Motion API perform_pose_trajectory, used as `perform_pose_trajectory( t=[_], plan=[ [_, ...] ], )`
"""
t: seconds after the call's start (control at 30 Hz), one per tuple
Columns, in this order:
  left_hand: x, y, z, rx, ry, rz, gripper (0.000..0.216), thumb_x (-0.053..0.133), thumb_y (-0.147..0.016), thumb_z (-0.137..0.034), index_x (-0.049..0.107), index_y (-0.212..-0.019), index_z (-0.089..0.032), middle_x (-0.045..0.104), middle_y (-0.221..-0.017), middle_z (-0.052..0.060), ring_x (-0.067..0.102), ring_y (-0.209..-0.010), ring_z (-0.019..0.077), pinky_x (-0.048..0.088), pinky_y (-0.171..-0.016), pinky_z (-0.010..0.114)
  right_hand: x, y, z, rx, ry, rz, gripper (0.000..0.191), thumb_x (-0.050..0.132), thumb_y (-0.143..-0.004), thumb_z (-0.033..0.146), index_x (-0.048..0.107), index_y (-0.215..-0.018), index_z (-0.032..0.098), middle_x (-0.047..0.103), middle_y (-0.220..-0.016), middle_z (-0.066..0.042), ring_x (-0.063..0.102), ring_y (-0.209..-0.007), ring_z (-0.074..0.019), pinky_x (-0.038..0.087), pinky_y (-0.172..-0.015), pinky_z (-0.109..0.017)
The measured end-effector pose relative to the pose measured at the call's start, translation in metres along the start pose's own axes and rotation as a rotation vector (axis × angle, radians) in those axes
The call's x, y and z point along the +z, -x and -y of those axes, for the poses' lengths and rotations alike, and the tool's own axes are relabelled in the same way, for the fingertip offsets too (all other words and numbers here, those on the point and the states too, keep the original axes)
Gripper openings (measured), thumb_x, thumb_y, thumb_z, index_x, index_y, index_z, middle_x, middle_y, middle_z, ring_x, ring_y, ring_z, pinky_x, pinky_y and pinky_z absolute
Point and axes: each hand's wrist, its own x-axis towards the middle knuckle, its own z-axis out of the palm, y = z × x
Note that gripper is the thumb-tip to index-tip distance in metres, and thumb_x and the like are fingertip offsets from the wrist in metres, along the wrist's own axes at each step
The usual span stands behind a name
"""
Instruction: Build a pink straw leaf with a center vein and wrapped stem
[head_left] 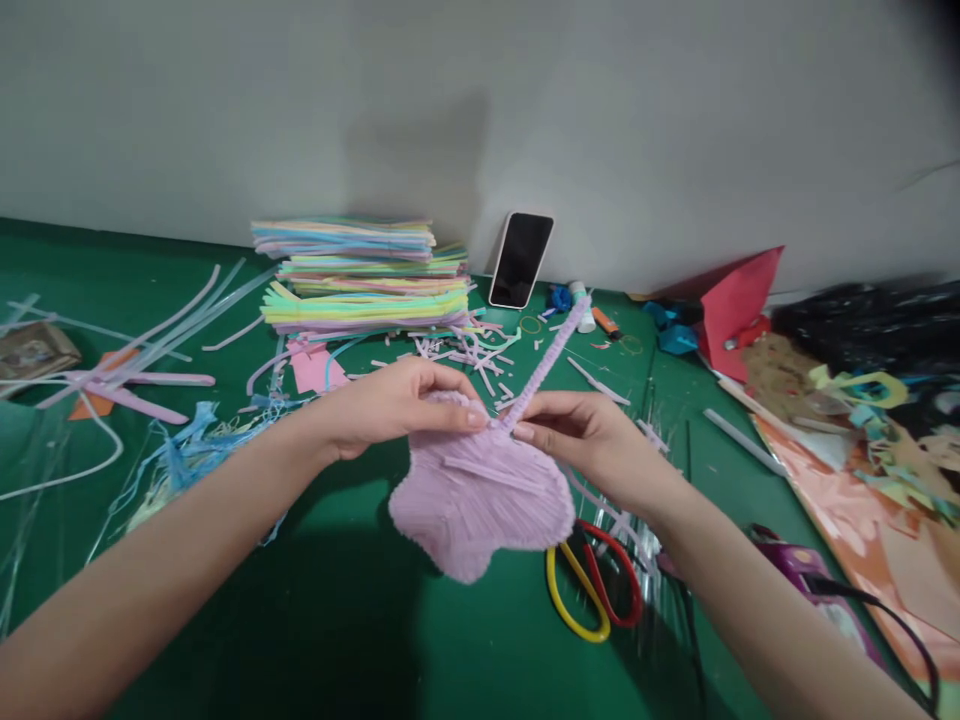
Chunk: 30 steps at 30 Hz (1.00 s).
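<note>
Centrally: lilac chenille piece point(476, 505), a flat lobed form built of close rows of fuzzy wire, held a little above the green table point(337, 620) in front of the person.

- Chenille stem point(544, 365): one loose lilac length, rising from the top edge of the piece and slanting away up and to the right.
- Left hand point(397, 405): at the top-left edge of the piece, thumb and fingertips closed narrowly on that edge.
- Right hand point(592, 440): at the top-right of the piece, fingers pinched tight on the stem's root, just where it meets the piece; the two hands are nearly touching.
- Step in hand, as judged: the free stem is being joined or wound onto the rim of the piece. A further turn would call for the left pinch to keep the rim steady while the right bends the wire close, without crushing the rows.
- Scissors point(592, 590): yellow and red handles, lying on the table just below-right of the piece.
- Purple corded tool point(795, 562): farther right of the piece; its kind is unclear.
- Paper offcuts point(480, 350): scattered just behind the piece.
- Stack of coloured strips point(367, 280): behind the piece, to its left.
- Phone point(520, 260): behind the piece, propped against the wall, screen dark.
- Red folded paper point(739, 300): behind and well right of the piece.
- Blue shreds point(187, 450): left of the piece.
</note>
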Motion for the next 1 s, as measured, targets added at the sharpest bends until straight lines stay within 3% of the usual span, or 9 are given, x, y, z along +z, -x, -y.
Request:
perform_pose_trajectory(
  t=[0.3, 0.57, 1.0],
  plan=[
    [0.017, -0.003, 0.022, -0.061, 0.154, -0.042, 0.023, 0.079, -0.066, -0.035, 0.067, -0.076, -0.018, 0.057, -0.071, -0.003, 0.050, -0.068, 0.0122, 0.034, -0.057, 0.022, 0.006, 0.000, -0.012, -0.047, 0.005, 0.014, 0.015, 0.075, -0.075, 0.034, 0.074, -0.081, 0.020, 0.066, -0.069, 0.001, 0.055, -0.061, -0.0109, 0.046, -0.058, -0.024],
    [0.028, -0.003, 0.035, -0.093, 0.302, -0.122, 0.027, 0.082, -0.063, -0.032, 0.062, -0.073, -0.018, 0.056, -0.068, -0.005, 0.050, -0.065, 0.0094, 0.036, -0.057, 0.019, 0.003, -0.004, -0.016, -0.091, 0.142, 0.003, 0.011, 0.070, -0.078, 0.029, 0.072, -0.084, 0.020, 0.071, -0.082, -0.002, 0.063, -0.077, -0.0155, 0.050, -0.073, -0.029],
    [0.030, -0.006, 0.046, -0.051, 0.493, -0.253, 0.029, 0.083, -0.062, -0.022, 0.058, -0.075, -0.018, 0.057, -0.063, -0.007, 0.051, -0.054, 0.0065, 0.038, -0.050, 0.017, 0.002, -0.018, -0.014, -0.126, 0.084, 0.035, 0.013, 0.071, -0.077, 0.030, 0.066, -0.077, 0.018, 0.064, -0.076, 0.000, 0.056, -0.072, -0.0132, 0.046, -0.067, -0.026]
  ],
)
